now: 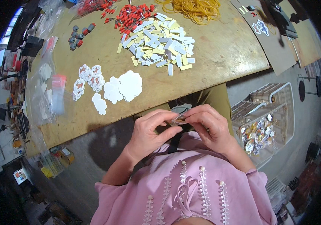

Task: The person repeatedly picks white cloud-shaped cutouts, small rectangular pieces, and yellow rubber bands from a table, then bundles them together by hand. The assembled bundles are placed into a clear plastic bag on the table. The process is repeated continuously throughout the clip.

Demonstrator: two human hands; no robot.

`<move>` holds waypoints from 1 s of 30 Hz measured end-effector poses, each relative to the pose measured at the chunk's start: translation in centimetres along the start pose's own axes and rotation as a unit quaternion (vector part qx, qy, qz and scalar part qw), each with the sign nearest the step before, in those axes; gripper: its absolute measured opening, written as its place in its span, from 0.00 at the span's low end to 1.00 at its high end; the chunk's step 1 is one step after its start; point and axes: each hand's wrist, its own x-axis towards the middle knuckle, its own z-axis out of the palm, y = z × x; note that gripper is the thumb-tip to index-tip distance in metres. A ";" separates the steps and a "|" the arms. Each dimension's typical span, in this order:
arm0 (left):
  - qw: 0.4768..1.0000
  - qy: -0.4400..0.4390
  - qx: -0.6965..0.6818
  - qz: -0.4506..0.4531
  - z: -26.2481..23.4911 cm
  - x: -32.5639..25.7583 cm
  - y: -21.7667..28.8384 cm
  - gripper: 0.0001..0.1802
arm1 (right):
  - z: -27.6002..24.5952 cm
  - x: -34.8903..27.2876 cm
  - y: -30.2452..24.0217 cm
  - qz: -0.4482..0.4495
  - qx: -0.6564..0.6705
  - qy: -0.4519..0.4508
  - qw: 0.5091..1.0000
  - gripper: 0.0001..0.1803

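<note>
My left hand (pixel 151 129) and my right hand (pixel 207 123) meet just off the table's near edge, above my lap. Between their fingertips they pinch a small clear plastic bag (pixel 178 119), with something brownish showing inside it that I cannot make out. Closest on the table (pixel 220 48) are white cloud-shaped cards (pixel 130 86) and several white-edged stickers with a brown figure (pixel 95 78). Farther back lies a heap of white and pale yellow strips (pixel 160 43). Behind it are small red-capped parts (pixel 134 18) and a tangle of yellow rubber bands (pixel 194 9).
At the left edge of the table lie clear plastic bags with red tops (pixel 58 93). Grey and red small parts (pixel 79 35) sit farther back. To my right, a white plastic basket (pixel 290 116) on the floor holds many packed pieces. A grey board (pixel 258 37) covers the table's right end.
</note>
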 end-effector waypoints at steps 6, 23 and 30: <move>0.992 0.041 -0.118 -0.030 1.3 -0.6 -1.0 0.04 | 0.2 0.5 0.0 0.059 0.065 0.000 0.996 0.08; 0.967 0.118 -0.222 -0.040 3.0 -1.7 -2.7 0.04 | 0.6 -0.5 2.3 0.269 0.432 0.044 0.859 0.05; 0.997 0.075 -0.002 0.007 2.6 0.4 -0.9 0.07 | 1.7 0.1 -0.2 0.248 0.163 0.066 0.953 0.04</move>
